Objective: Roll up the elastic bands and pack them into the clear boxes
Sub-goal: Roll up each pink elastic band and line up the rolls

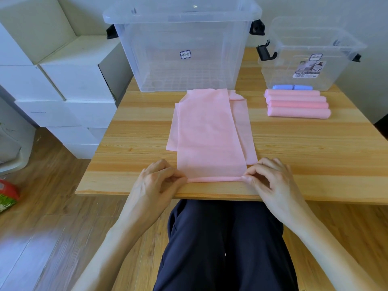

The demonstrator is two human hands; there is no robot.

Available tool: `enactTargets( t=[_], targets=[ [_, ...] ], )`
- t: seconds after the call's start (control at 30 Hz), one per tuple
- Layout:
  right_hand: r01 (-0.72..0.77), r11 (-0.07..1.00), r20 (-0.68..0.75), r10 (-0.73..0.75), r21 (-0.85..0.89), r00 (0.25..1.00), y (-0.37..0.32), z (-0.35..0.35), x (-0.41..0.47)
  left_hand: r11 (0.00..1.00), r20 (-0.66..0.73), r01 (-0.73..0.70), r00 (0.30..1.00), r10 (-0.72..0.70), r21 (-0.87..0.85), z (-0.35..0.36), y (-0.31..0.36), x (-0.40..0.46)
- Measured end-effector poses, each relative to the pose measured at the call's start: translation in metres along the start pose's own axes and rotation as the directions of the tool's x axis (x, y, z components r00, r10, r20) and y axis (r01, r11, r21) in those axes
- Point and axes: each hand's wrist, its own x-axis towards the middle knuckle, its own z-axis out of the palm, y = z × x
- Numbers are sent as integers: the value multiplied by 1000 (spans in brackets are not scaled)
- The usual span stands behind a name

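Observation:
A flat pink elastic band lies lengthwise on the wooden table, folded over itself at the far end. Its near end is curled into a thin roll. My left hand pinches the roll's left end and my right hand pinches its right end. Several finished pink rolls lie side by side at the right. A blue roll rests behind them, against the small clear box. The large clear box, with its lid on, stands at the back centre.
White cardboard boxes are stacked on the floor left of the table. A red and green packet lies on the wooden floor at the far left. My dark trousers fill the space below the table's near edge.

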Motion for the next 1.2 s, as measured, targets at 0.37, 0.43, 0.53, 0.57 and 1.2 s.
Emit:
enactTargets(
  t=[0.37, 0.43, 0.53, 0.57, 1.2],
  targets=[
    [-19, 998, -47, 22, 63, 999, 0, 5, -1, 996, -18, -90, 996, 91, 16, 4, 0, -2],
    [2, 997, -46, 2, 74, 999, 1, 5, -3, 993, -25, -111, 993, 112, 37, 4, -2, -5],
    [-2, 995, -55, 8, 105, 998, 1, 5, -2, 997, -19, -80, 997, 80, 15, 2, -2, -5],
    [-5, 994, -55, 11, 107, 998, 0, 4, -1, 997, -14, -71, 997, 71, 13, 2, -2, -4],
    [-60, 992, 11, 59, 112, 998, -4, -4, 2, 990, 13, -137, 991, 137, 41, 1, -4, 3]
  ],
)
